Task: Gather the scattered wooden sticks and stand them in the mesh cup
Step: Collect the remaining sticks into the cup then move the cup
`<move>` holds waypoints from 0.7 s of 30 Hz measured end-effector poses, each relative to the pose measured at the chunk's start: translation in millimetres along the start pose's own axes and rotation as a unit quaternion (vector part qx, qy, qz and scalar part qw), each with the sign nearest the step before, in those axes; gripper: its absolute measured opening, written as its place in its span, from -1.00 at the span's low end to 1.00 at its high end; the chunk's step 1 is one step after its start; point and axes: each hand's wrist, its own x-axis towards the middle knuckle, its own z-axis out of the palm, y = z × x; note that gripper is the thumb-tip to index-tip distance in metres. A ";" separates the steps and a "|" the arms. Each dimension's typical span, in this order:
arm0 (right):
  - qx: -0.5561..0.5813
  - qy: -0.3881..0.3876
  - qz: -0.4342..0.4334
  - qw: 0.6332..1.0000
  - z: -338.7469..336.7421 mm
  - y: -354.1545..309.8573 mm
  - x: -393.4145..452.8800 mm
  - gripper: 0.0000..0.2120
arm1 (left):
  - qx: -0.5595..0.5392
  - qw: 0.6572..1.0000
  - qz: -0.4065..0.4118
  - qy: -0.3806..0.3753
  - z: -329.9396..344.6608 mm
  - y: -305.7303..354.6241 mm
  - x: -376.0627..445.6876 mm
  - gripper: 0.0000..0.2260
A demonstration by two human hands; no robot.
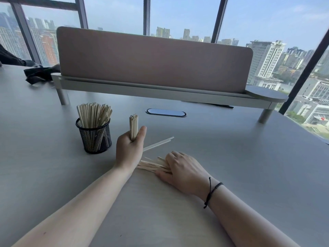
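Note:
A black mesh cup point(97, 139) stands on the grey table, with several wooden sticks point(93, 114) upright in it. Just right of the cup, my left hand point(129, 148) grips an upright bundle of sticks point(133, 126). A loose pile of sticks point(151, 164) lies flat on the table between my hands. My right hand point(181, 168) lies over the pile's right end, fingers curled onto the sticks. Two more sticks point(160, 143) lie apart, just beyond the pile.
A pink divider panel point(153, 57) on a raised grey shelf point(160, 91) crosses the table behind the cup. An oval cable port point(165, 112) sits in the table under it. Dark cloth point(39, 73) lies at the far left. Windows surround the table point(231, 139).

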 end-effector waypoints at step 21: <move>-0.027 0.005 0.027 0.999 3.2 -11.5 0.4 -0.73 | 0.014 1.000 -0.003 -0.003 -0.3 6.0 -1.6 -0.39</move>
